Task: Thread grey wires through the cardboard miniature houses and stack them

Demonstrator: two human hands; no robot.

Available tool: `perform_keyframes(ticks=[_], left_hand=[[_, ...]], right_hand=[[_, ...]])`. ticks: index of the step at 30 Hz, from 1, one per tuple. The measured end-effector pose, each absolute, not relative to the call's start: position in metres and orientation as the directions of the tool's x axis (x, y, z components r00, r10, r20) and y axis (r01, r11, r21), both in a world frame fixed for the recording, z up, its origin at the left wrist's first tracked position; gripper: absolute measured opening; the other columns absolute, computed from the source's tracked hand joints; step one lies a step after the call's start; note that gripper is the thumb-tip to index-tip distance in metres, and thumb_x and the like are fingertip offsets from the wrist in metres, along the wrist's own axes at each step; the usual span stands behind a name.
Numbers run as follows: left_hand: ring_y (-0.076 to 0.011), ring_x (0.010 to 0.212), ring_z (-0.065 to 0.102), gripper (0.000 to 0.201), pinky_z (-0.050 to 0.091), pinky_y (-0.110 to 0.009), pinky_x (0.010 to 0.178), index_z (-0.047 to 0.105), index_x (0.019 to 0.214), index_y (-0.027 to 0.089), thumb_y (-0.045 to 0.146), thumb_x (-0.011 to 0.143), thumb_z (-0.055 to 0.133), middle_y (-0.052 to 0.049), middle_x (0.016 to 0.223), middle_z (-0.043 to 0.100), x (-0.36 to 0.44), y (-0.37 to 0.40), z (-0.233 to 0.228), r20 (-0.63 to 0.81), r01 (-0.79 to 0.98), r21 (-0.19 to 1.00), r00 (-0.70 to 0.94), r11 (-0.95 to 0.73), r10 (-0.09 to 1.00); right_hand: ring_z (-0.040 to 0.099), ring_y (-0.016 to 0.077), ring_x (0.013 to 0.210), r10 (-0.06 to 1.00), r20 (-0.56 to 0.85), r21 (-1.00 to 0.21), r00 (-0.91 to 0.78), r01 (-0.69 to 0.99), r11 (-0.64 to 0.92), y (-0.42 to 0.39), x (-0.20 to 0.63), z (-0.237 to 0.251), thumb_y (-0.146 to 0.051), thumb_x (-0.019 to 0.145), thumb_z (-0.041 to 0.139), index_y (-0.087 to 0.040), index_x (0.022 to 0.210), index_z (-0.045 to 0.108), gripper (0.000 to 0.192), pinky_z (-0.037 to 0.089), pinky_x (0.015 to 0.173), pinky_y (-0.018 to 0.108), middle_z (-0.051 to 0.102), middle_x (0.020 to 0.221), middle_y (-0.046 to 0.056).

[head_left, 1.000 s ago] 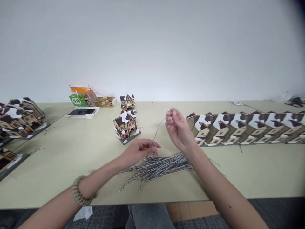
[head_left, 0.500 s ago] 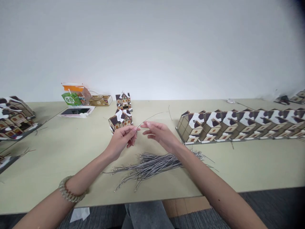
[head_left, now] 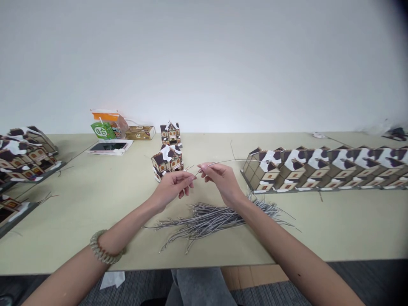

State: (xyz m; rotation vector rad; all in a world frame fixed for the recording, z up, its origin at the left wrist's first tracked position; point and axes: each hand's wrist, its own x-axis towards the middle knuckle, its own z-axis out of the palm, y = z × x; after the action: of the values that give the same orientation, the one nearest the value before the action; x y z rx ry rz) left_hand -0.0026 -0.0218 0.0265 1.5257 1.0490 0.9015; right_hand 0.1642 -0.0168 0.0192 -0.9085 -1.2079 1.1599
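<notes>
Both my hands meet in front of me over the table, pinching a thin wire [head_left: 230, 160] between them. My left hand [head_left: 176, 185] is closed on it at fingertips and thumb. My right hand [head_left: 219, 178] pinches it a little to the right, and the wire arcs away over the back of that hand toward the row of houses. A small model house [head_left: 168, 160] with a snowy roof stands just behind my left hand, partly hidden by it. Below my hands lies a pile of grey wires [head_left: 210, 221], partly covered by my right forearm.
A row of model houses [head_left: 295, 170] stretches along the right. More houses [head_left: 28, 159] stand at the left edge. Toward the wall are another small house [head_left: 170, 134], a brown box [head_left: 140, 132], an orange-topped bag [head_left: 119, 123], a green packet [head_left: 102, 130] and a phone [head_left: 108, 147].
My right hand's fingers have closed on the wire, which now arcs to the right instead of pointing up. The view has shifted slightly left.
</notes>
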Motion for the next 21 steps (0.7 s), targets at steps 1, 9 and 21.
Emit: perform_keyframes(ticks=[1, 9, 21], left_hand=[[-0.0076, 0.051, 0.049, 0.037, 0.035, -0.018, 0.041, 0.064, 0.075, 0.014, 0.051, 0.071, 0.066, 0.000, 0.062, 0.057, -0.003, -0.022, 0.027, 0.027, 0.165, 0.983, 0.331, -0.086, 0.943], [-0.0087, 0.049, 0.047, 0.036, 0.035, -0.020, 0.042, 0.066, 0.075, 0.015, 0.051, 0.073, 0.064, 0.000, 0.059, 0.057, -0.002, -0.022, 0.025, 0.051, 0.183, 0.976, 0.321, -0.115, 0.946], [-0.0304, 0.121, 0.046, 0.081, 0.042, -0.042, 0.097, 0.051, 0.127, 0.021, 0.042, 0.055, 0.081, -0.013, 0.132, 0.048, -0.050, 0.013, 0.040, 0.622, 0.638, 0.621, -0.047, -0.456, 0.782]], right_hand=[[0.055, 0.0092, 0.061, 0.977, 0.212, -0.962, -0.027, -0.180, 0.204, -0.017, 0.164, 0.019, -0.043, 0.066, 0.073, -0.018, 0.067, 0.071, 0.025, 0.045, 0.057, 0.025, 0.070, 0.082, 0.005], [0.063, 0.0136, 0.066, 0.979, 0.193, -0.969, -0.070, -0.173, 0.179, -0.015, 0.162, 0.012, -0.038, 0.057, 0.080, -0.018, 0.066, 0.071, 0.024, 0.048, 0.059, 0.026, 0.070, 0.074, 0.004], [0.061, 0.0116, 0.067, 0.977, 0.208, -0.933, 0.055, -0.289, 0.215, -0.017, 0.167, 0.020, -0.033, 0.061, 0.078, -0.019, 0.072, 0.068, 0.021, 0.042, 0.064, 0.025, 0.069, 0.067, 0.000]])
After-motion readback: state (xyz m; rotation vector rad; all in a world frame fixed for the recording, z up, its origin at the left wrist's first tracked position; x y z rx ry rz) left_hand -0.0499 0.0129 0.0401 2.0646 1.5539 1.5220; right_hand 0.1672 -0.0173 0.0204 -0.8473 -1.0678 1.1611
